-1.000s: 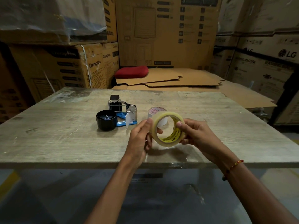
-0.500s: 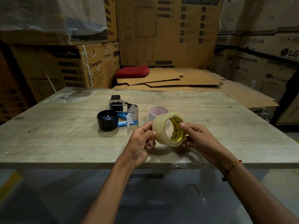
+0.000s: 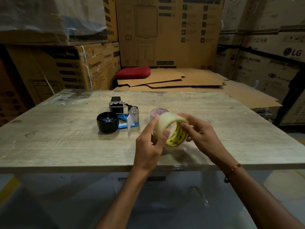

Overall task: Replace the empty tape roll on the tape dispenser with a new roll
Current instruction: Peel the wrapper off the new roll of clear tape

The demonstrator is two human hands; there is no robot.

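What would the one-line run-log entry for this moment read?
stage: new roll in hand | left hand + right hand: hold new tape roll above table | dispenser: hub bare | empty core: on table

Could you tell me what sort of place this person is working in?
Probably a warehouse or appliance stockroom: large printed cartons stacked along the walls, some marked washing machine, flattened cardboard sheets behind a worn wooden table.

Pretty dim warehouse light overall, corners falling off into near black. The pale wood-grain tabletop [image 3: 66, 146] catches the most light, with soft shadows underneath the hands. Wide-angle lens bends the edges, and the stacked brown cardboard boxes [image 3: 69, 66] look slightly soft.
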